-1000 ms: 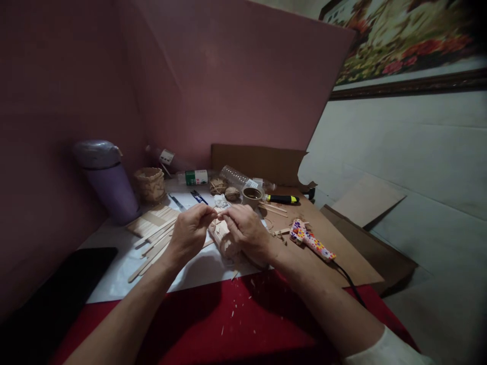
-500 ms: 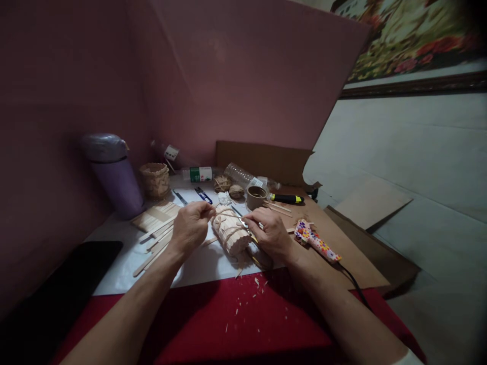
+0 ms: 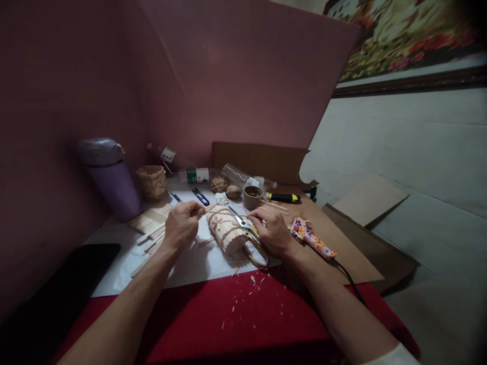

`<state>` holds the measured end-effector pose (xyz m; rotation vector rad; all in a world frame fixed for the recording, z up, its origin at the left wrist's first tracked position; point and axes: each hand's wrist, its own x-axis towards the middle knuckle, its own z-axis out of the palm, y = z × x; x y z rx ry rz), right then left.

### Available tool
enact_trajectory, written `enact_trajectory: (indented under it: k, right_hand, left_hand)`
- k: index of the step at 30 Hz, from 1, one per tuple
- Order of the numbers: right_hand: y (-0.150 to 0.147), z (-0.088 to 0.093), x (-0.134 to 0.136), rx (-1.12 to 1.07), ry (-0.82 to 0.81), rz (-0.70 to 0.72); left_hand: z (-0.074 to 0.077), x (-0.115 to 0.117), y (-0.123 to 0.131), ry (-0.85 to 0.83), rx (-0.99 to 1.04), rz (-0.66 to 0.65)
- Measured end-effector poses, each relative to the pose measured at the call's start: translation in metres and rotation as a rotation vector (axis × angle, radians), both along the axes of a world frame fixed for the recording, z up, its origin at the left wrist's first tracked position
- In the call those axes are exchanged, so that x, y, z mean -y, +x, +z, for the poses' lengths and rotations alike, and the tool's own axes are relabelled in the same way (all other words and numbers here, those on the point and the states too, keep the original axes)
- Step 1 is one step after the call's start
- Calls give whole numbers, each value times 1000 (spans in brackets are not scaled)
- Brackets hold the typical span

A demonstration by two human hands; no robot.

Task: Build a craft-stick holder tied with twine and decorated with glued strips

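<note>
A cylinder of pale wooden sticks lies on its side on the white sheet, with twine wrapped around it. Over its far end runs a length of twine, stretched between my two hands. My left hand pinches the twine's left part, closed, just left of the cylinder. On the other side, my right hand grips the right part between thumb and fingers. Gold-handled scissors lie between the cylinder and my right hand, their blades pointing away from me.
Loose craft sticks lie at left, near a purple tumbler and a stick-covered pot. Behind are twine balls, plastic bottles, a utility knife and a brown cup. A flowered glue gun with a cord lies right.
My hands have moved apart, drawing the twine straighter across the cylinder. More of the scissors shows beside my right hand. The whole view has shifted slightly.
</note>
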<state>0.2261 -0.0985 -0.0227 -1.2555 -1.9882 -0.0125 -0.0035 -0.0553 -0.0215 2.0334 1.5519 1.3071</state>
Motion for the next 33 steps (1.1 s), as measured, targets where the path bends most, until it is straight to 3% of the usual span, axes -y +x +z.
enact_trajectory:
  k: [8, 15, 20, 24, 29, 33]
  right_hand:
    - [3, 2, 0, -88, -59, -16]
    - [0, 3, 0, -256, -135, 51]
    - [-2, 7, 3, -325, -196, 67]
    - [-1, 6, 2, -248, -101, 81]
    - [-3, 1, 1, -120, 44, 72]
    - [-8, -2, 2, -204, -127, 57]
  left_hand:
    - [-1, -4, 1, -100, 131, -125]
    - [-1, -4, 2, -83, 170, -131]
    - [6, 0, 3, -78, 226, -123]
    - [9, 1, 5, -162, 454, -151]
    - [-2, -8, 7, -280, 601, -158]
    - [-6, -11, 3, -334, 581, -114]
